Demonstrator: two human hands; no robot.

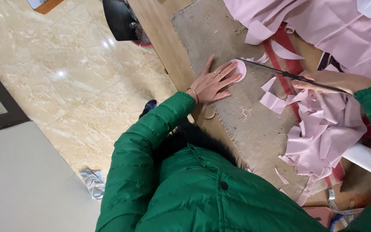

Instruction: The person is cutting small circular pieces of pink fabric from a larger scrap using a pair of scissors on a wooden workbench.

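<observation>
My left hand [213, 81] lies flat, fingers spread, on a small round pale pink fabric piece [240, 70] resting on a grey felt mat [211, 30]. My right hand [323, 81] grips large dark scissors [280, 73], whose long blades reach left and touch the edge of the round piece. Both arms wear green puffy jacket sleeves. A ring and a thin bracelet show on the left hand.
A heap of pale pink fabric scraps [323, 129] lies under my right hand, with larger pink cloth [323, 21] at the top. A white roll [368, 159], a measuring tape [338, 206] and a pink phone [320, 215] sit at the lower right. The wooden table edge [159, 38] borders a tiled floor [65, 64].
</observation>
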